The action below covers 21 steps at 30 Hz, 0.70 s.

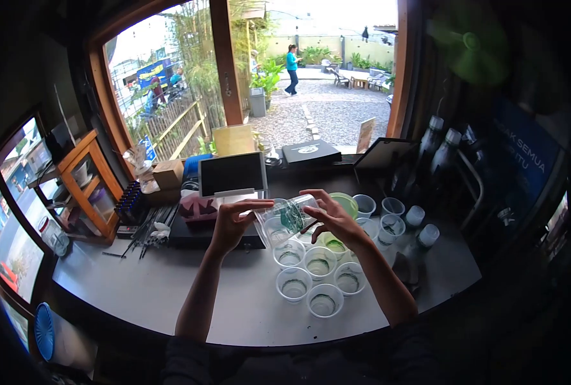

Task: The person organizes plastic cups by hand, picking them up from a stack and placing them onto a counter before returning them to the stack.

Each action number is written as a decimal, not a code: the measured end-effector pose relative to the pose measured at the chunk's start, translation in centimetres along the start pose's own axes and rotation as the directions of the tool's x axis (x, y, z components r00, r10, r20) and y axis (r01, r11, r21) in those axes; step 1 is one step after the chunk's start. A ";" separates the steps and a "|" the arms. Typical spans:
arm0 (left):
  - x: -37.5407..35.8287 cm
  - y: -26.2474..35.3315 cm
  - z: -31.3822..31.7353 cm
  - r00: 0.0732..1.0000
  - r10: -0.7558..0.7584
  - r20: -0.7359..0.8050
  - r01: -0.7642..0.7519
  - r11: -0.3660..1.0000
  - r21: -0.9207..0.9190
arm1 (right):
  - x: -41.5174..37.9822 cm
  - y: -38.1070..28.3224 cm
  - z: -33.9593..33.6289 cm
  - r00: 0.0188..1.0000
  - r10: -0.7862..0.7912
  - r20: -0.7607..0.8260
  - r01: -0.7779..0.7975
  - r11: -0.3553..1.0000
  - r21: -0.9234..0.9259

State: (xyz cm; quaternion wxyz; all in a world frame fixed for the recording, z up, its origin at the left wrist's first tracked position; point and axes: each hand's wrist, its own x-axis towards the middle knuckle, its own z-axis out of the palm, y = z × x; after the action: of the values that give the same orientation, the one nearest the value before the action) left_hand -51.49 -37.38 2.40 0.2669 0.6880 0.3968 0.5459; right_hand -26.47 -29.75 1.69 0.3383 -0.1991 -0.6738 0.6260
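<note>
A clear plastic cup with a dark green print is held tilted on its side between both hands, above the counter. My left hand grips its rim end at the left. My right hand has its fingers around the base end at the right. Below and around them, several clear cups stand upright in rows, mouths up, some close to touching. A light green cup is behind my right hand.
A tablet on a stand is behind my left hand. Straws and a wooden cabinet are at the left. Bottles stand at the right. A clear jar is at the far left. Outside the window, a person is on the gravel.
</note>
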 end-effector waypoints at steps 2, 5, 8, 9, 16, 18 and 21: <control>1.0 -0.2 1.9 0.991 0.125 0.038 -0.127 0.990 0.063 | -1.5 -1.0 -1.5 0.996 -0.079 -0.044 0.079 0.997 -0.014; 2.5 -0.5 5.1 0.980 0.167 0.108 -0.171 0.985 0.030 | -3.6 -1.5 -3.8 0.984 -0.138 -0.111 0.129 0.988 -0.088; 4.3 -0.6 8.7 0.973 0.197 0.123 -0.193 0.980 -0.042 | -5.7 -1.7 -6.6 0.963 -0.209 -0.170 0.177 0.966 -0.187; 4.9 -0.6 10.0 0.978 0.176 0.113 -0.167 0.982 -0.086 | -6.3 -2.0 -7.8 0.959 -0.222 -0.177 0.185 0.961 -0.205; 9.4 0.8 17.5 0.968 0.193 0.159 -0.159 0.966 -0.201 | -10.5 -4.7 -15.7 0.936 -0.252 -0.244 0.136 0.902 -0.409; 10.7 1.0 19.7 0.977 0.163 0.139 -0.127 0.962 -0.240 | -11.3 -5.3 -17.9 0.918 -0.296 -0.263 0.156 0.882 -0.446; 13.1 0.9 23.6 0.984 0.134 0.122 -0.093 0.952 -0.292 | -13.0 -6.1 -20.9 0.886 -0.358 -0.296 0.190 0.861 -0.471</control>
State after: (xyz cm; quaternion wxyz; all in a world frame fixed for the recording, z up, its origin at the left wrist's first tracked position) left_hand -27.34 -25.27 3.99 0.3585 0.7007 0.2540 0.5621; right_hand -1.79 -24.81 4.72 0.4950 -0.2841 -0.7395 0.3570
